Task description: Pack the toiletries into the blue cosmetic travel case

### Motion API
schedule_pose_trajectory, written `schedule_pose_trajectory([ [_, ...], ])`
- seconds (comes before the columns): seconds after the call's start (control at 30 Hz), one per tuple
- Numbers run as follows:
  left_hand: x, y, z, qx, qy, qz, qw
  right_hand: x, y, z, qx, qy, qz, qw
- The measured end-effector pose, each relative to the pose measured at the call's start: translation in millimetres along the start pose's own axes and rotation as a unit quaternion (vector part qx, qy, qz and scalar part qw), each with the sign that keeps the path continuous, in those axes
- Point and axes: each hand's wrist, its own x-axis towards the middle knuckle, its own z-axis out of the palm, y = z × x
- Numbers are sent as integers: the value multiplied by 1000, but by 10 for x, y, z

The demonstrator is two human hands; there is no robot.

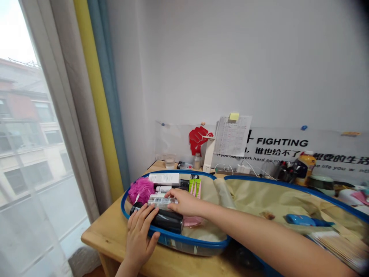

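An unzipped bag with a blue rim (198,243) lies spread on the wooden desk. In its left half, my left hand (142,229) lies with its fingers stretched over a black bottle (168,220) and the near rim. My right hand (184,202) reaches across from the right, its thumb and fingers around the end of a clear plastic bottle (158,201) just behind the black one. Beside them sit a pink bath puff (142,189), a white box (164,178), a small white tube (163,189) and green sachets (195,187). Something pink (192,221) shows below my right wrist.
The bag's right half (250,192) holds a blue bottle (302,220) and a stack of thin sheets (337,246). A power strip (226,171), a small glass jar (197,161) and a yellow bottle (305,169) line the wall. The desk's corner (89,236) is at the left, near the curtains.
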Motion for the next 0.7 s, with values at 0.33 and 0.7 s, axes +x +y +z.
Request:
schedule_pose_trajectory([
  [0.33, -8, 3, 8, -6, -10, -21, 1000, 90, -18, 36, -7, -42, -58, 997],
  [0.7, -4, 7, 6, -12, 2, -12, 1000, -322, 561, -1136, -6, 99, 60, 993],
])
